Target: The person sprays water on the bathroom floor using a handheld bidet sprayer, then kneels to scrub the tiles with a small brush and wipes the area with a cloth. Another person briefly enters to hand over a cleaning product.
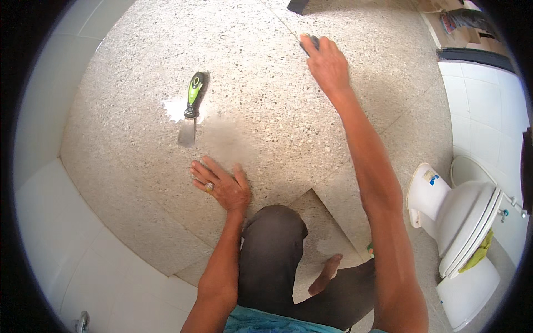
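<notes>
My left hand (223, 186), a ring on one finger, rests flat on the speckled stone-look floor tile (266, 127) with its fingers spread. Farther out to the right, my right hand (329, 65) is closed around a small black object (312, 45) pressed to the floor at the end of a thin joint line between tiles. Most of that object is hidden by my fingers, so its kind does not show. A putty knife (194, 95) with a green and black handle lies beyond my left hand, its metal blade toward me. Nothing touches it.
A white toilet (463, 222) with a yellow-green cloth (478, 251) stands at the right by a white tiled wall (480, 105). Pale wall tiles (66, 233) bound the left. Beside my knee, a tile edge (336, 222) forms a step. A dark threshold (474, 57) lies at far right.
</notes>
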The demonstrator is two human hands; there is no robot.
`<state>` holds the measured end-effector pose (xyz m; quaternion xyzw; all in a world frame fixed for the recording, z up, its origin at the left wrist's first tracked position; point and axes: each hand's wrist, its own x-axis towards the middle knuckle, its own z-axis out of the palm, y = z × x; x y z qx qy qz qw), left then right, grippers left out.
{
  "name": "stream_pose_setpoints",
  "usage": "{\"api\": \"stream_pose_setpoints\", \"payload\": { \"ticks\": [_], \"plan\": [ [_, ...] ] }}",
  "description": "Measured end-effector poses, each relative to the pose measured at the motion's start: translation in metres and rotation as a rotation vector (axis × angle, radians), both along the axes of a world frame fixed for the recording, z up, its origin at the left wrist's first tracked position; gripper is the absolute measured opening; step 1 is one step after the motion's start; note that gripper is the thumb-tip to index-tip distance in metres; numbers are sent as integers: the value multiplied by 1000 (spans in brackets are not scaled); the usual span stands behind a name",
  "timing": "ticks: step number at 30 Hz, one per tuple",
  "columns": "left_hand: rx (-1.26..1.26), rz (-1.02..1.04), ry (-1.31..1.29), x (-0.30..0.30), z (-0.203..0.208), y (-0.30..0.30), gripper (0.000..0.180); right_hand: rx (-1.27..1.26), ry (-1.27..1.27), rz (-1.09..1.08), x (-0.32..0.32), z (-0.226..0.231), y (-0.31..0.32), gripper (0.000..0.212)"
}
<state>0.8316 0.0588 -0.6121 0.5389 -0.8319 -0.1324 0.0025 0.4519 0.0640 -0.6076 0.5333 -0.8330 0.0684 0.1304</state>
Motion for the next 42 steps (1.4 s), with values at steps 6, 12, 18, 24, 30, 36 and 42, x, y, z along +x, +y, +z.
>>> {"api": "stream_pose_setpoints", "payload": {
  "ticks": [6, 12, 18, 24, 30, 36, 42],
  "plan": [
    [38, 8, -3, -1, 5, -4, 88, 227, -72, -180, 56, 25, 125, 60],
    [54, 18, -4, -1, 5, -3, 88, 101, 59, 44, -13, -10, -6, 57],
    [64, 19, -4, -3, 8, -5, 86, -32, 20, 101, 5, 0, 2, 54],
    [90, 31, 5, -2, 9, -2, 85, 76, 72, 99, 27, 13, 55, 58],
    [43, 5, -26, -1, 5, -6, 88, 14, 151, 0, 4, 0, -55, 53],
    [51, 21, 14, -1, 9, -3, 88, 99, -54, 51, 35, 2, 75, 50],
    [38, 22, 18, 0, 3, -1, 87, 78, 181, -124, 6, 6, 19, 37]
  ]
}}
